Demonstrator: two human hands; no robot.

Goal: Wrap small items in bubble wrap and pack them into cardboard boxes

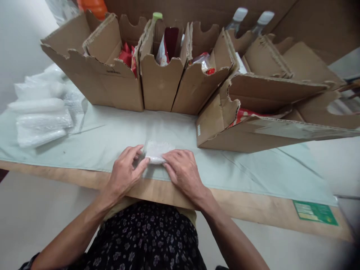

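Observation:
A small, flat, whitish packet in clear plastic that looks like bubble wrap (158, 150) lies on the pale green cloth in front of me. My left hand (126, 168) curls about its left end, with the thumb tip against the front corner. On the other end rests my right hand (183, 171), fingers bent over the top and thumb at the front edge. Both hands hold the packet low against the table. What is inside the wrap cannot be made out.
Several cardboard bins (161, 84) line the back, with red packets and bottles (239, 17) among them. Another cardboard bin (242, 135) lies at the right. Clear-wrapped bundles (42, 112) are piled at the left. A green label (315, 212) sits on the table's wooden front edge.

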